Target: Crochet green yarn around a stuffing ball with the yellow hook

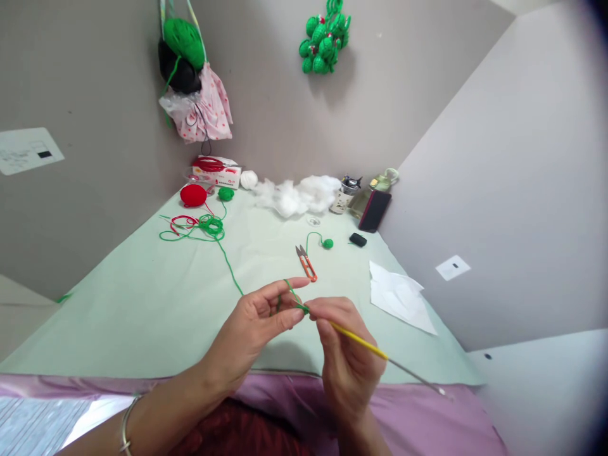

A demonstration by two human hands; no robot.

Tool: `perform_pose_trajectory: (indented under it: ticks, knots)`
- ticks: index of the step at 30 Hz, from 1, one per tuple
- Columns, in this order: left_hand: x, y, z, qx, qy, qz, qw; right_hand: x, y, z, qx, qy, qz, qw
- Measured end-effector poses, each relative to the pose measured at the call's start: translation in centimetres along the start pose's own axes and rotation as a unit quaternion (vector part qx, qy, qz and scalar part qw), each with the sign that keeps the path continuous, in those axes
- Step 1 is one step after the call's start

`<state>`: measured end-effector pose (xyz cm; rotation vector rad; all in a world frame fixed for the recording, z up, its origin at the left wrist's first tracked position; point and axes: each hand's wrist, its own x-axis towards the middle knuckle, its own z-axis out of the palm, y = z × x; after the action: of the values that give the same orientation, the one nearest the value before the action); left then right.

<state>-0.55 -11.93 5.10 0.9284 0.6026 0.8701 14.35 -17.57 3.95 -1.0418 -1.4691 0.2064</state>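
Between thumb and fingers, my left hand (259, 326) pinches a small piece of green crochet work (303, 308). Green yarn (231, 271) runs from a loose tangle on the table to this hand and loops over its raised index finger. My right hand (349, 348) grips a crochet hook (361, 342) with a yellow handle and a metal end pointing down to the right. The hook's working tip meets the green piece, its exact place in the stitches hidden by the fingers. Just beyond my hands lie orange thread snips (307, 265) and a small green crocheted ball (327, 243) with a yarn tail.
Red yarn (193, 196), a green yarn ball (226, 194) and a box (223, 174) stand back left. White stuffing (297, 196) lies along the wall. A phone (375, 211), a black case (358, 240) and white paper (399, 294) are right. Green crocheted pieces (325, 41) hang above.
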Motion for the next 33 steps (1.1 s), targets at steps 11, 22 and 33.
perform_pose_trajectory:
  ticks: [11, 22, 33]
  knots:
    - [0.2, 0.5, -0.1, 0.043, -0.023, 0.012, 0.999, 0.2, 0.0, -0.3, -0.001, -0.013, 0.001, 1.000]
    - [0.2, -0.2, 0.3, -0.160, -0.034, -0.102, 0.981, -0.8, 0.6, 0.7, -0.091, 0.060, -0.088, 0.990]
    - [0.6, 0.6, -0.3, -0.137, -0.012, -0.071, 0.988, 1.1, 0.4, -0.3, 0.188, 0.101, 0.137, 0.967]
